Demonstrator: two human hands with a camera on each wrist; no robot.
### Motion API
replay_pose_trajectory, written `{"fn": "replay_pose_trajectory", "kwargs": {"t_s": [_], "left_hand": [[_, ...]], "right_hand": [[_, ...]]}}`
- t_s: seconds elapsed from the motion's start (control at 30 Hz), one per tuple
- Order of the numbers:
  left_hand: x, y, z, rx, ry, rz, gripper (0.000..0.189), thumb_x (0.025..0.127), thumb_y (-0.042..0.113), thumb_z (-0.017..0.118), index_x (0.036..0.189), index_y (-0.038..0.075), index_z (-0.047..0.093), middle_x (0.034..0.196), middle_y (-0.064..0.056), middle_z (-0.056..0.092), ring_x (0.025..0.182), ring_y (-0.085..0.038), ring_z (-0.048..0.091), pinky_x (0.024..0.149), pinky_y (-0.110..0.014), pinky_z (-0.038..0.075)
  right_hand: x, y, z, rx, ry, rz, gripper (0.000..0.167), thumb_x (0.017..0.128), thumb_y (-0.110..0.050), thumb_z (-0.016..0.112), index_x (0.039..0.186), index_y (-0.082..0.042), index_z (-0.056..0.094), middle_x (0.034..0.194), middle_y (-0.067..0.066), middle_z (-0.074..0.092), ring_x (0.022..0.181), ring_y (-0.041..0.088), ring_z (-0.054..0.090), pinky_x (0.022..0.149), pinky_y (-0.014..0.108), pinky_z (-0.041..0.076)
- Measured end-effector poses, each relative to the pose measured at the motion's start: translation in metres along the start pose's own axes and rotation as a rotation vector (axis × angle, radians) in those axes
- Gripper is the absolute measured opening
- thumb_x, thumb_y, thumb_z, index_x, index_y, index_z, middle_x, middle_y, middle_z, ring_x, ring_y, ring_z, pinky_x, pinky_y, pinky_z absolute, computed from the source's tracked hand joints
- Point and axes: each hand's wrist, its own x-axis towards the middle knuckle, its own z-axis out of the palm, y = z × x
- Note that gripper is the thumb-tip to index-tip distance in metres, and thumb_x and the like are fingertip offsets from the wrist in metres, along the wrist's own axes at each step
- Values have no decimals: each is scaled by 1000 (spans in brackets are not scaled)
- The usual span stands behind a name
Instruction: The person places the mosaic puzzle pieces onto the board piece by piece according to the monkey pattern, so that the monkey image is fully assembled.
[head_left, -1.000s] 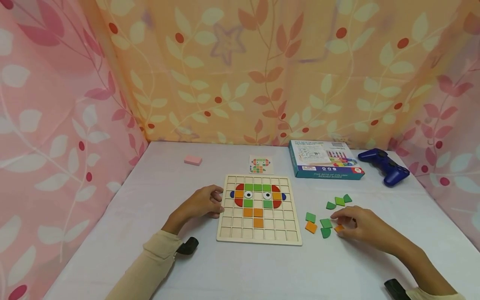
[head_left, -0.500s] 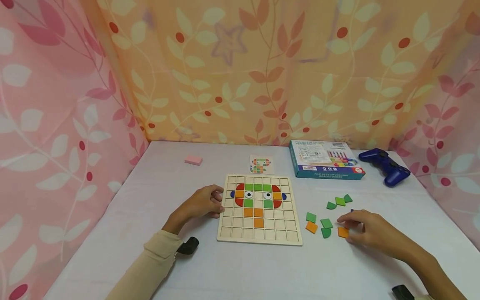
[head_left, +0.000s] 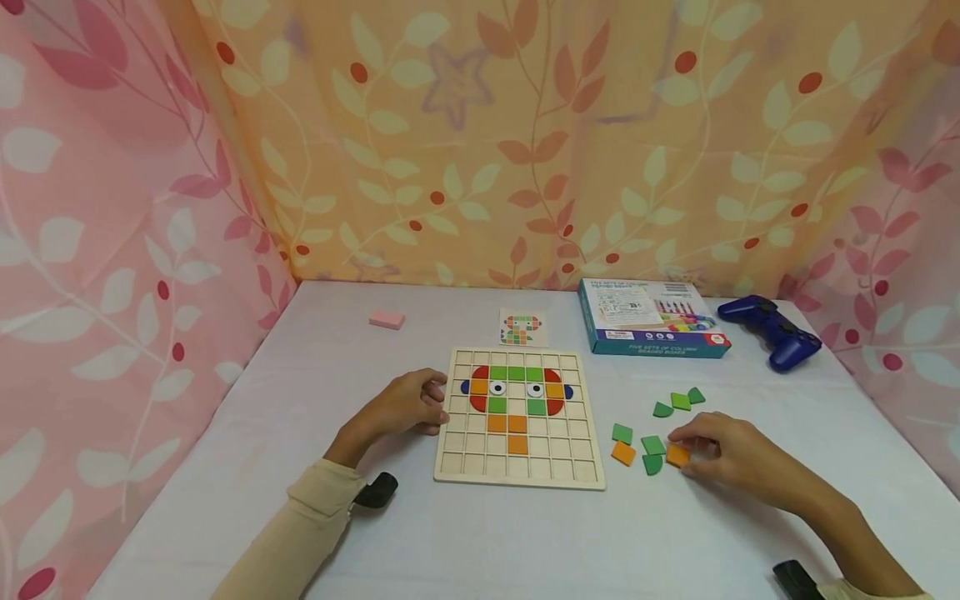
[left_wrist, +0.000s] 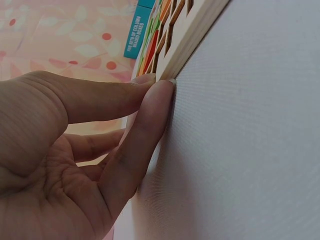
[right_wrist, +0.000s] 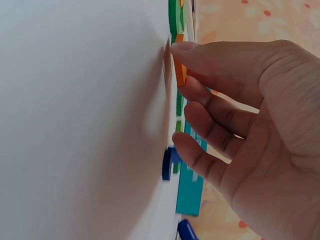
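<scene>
The right hand has shifted slightly toward the grid board on its left, thumb and finger clamped on 1 orange tile, seemingly secured, while the left hand pinches the board's edge.

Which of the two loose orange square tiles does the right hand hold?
The orange square tile farther from the wooden grid board, in the right hand; the nearer orange tile lies unheld.

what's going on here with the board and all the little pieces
A person is arranging coloured tiles on a wooden grid board. The left hand pinches the board's left edge, while the right hand pinches an orange square tile off the board. A face pattern shows, many cells are bare, and loose green tiles lie to the right.
</scene>
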Motion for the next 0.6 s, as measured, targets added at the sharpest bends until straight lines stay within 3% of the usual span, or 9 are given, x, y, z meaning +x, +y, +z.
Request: {"fn": "replay_pose_trajectory", "kwargs": {"t_s": [0.23,0.43,0.6], "left_hand": [[-1,1,0,-3,3,1,64,89,0,80,147,-2,53,116,-14,61,85,-19,67,73,-30,65],[0,0,1,-1,3,-2,63,90,0,80,147,-1,53,116,-14,61,86,-20,67,74,-30,66],[0,0,1,4,4,1,62,90,0,79,147,-1,53,116,-14,61,86,-20,66,74,-30,66]], "right_hand": [[15,-25,7,37,2,-56,35,88,-31,85,120,-17,78,107,-7,70,91,15,54,70,23,51],[31,-46,15,70,14,-126,32,89,-29,85,118,-17,78,100,-9,65,92,15,57,74,23,54],[44,-64,22,72,-18,-182,32,90,-32,84,118,-18,78,104,-10,66,94,14,57,80,25,57]]}}
